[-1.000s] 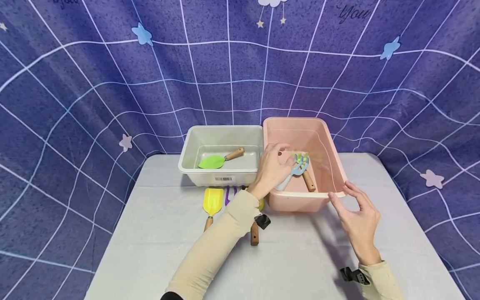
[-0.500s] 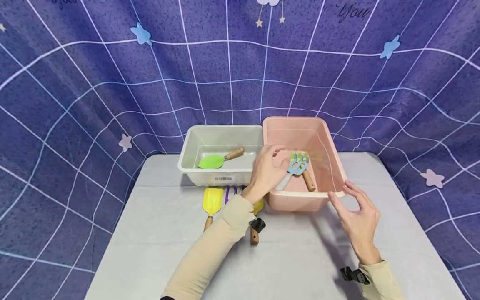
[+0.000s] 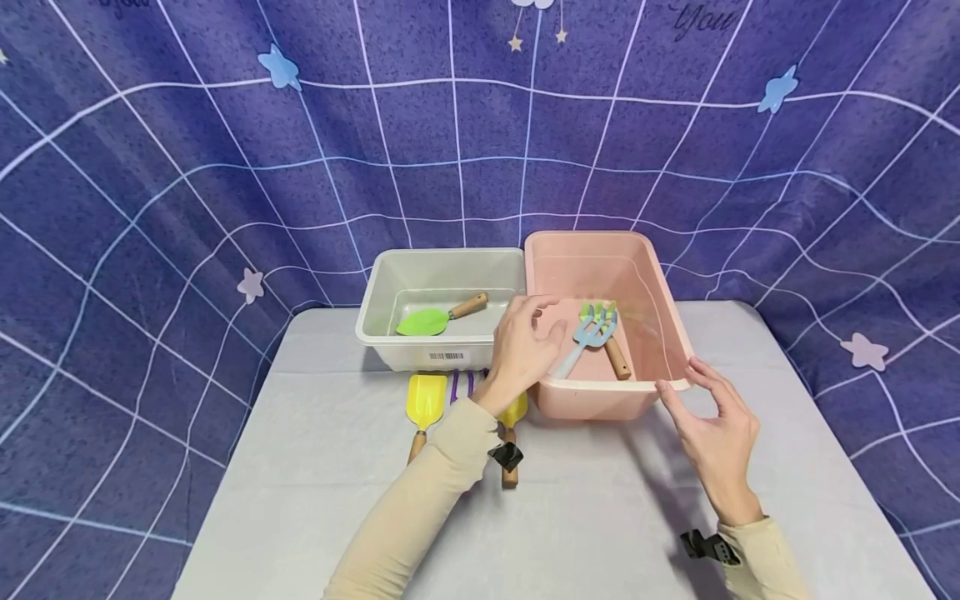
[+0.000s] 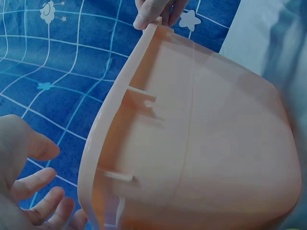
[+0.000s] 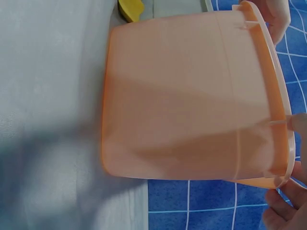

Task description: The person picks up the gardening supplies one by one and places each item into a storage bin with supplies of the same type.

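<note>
My right hand (image 3: 716, 437) pinches the front right corner of the pink bin (image 3: 600, 405) between thumb and fingers. Loosely bent, my left hand (image 3: 517, 348) hovers over the left front rim of that bin, where it meets the grey bin, and holds nothing. In the left wrist view the left hand's fingers (image 4: 45, 203) are spread beside the bin's rim. Within the pink bin a light blue hand fork (image 3: 595, 329) lies across a green rake with a wooden handle (image 3: 618, 358).
A green leaf-shaped trowel (image 3: 425, 322) lies in the grey bin (image 3: 408, 353). In front of it on the table are a yellow shovel (image 3: 426, 402), a purple fork (image 3: 462, 383) and another yellow tool (image 3: 514, 410), partly hidden by the left arm. A blue patterned curtain (image 3: 480, 125) stands behind.
My left hand has moved left and slightly nearer, away from the light blue fork, which now shows more fully. The right hand stays on the pink bin's corner.
</note>
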`<state>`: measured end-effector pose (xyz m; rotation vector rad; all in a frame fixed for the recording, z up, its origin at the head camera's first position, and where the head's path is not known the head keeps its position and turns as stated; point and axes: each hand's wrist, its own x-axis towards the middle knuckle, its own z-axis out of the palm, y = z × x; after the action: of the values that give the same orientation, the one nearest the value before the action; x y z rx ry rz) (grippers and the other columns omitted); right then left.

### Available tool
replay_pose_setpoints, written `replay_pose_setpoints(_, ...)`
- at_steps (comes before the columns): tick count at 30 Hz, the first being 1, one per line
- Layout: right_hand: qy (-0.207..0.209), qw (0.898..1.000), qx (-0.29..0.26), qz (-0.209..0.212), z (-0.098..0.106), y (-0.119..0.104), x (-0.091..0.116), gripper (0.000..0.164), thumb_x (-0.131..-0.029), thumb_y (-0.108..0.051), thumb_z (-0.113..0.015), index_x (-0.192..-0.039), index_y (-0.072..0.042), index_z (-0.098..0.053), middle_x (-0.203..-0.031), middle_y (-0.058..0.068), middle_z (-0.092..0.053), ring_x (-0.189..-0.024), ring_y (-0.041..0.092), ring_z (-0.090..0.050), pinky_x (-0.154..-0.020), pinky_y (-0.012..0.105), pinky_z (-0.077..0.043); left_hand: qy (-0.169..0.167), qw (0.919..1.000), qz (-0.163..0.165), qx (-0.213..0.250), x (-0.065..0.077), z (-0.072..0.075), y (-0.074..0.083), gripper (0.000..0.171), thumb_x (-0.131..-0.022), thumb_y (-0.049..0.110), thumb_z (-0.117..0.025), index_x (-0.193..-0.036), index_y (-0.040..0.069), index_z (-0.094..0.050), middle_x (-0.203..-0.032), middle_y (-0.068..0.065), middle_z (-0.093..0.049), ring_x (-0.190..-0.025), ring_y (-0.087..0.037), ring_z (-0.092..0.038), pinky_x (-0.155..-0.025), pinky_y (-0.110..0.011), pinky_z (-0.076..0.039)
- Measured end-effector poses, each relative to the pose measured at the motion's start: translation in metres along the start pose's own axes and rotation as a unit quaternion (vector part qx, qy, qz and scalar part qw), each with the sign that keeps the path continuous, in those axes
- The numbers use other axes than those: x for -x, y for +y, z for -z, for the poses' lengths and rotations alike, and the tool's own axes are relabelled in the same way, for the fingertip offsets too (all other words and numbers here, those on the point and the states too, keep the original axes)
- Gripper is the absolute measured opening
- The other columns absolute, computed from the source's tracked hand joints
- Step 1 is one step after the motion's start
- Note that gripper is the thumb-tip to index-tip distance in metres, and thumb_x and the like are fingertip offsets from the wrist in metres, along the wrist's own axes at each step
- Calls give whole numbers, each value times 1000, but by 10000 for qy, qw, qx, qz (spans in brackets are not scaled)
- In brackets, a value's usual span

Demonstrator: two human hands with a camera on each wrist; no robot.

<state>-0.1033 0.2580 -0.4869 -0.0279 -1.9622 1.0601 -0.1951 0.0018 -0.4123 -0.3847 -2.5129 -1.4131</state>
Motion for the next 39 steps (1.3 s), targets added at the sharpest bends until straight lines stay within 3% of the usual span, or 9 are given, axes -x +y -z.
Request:
replay_pose_setpoints(14,59,9999,-98,-74,-2,0,0,40,-71,-9,-97,-108,-4,-83,-119,12,-81,-116,-12,-67,-106,12,-47,458,9989,45,21,9,13,-20,37,-94,22,-75,-130,12,-74,-128,-11,-68,-114,-28,-67,-95,-43,-55)
replay_pose_setpoints(24,85,9998,-149,-100,-1,0,0,40,-71,-7,-97,-108,-4,-83,-118,12,-81,-115,-11,-67,-106,12,-47,419,9988,207,119,16,18,-33,36,-96,20,-73,-130,11,-73,-125,-13,-67,-115,-33,-66,-95,-44,-54)
replay_pose_setpoints(32,74,9998,-144,-85,-2,-1,0,42,-70,-6,-97,-109,-4,-83,-118,13,-81,-114,-12,-67,-106,12,-47,349,9987,362,51,22,16,-45,38,-95,23,-74,-131,10,-72,-124,-19,-67,-105,-31,-65,-91,-42,-52)
replay_pose_setpoints(39,-13,9998,-98,-155,-1,-1,1,42,-72,-8,-97,-111,-4,-83,-120,14,-80,-116,-13,-66,-107,12,-47,318,9987,405,29,24,13,-49,37,-96,23,-74,-131,11,-72,-129,-13,-67,-112,-28,-66,-95,-43,-55)
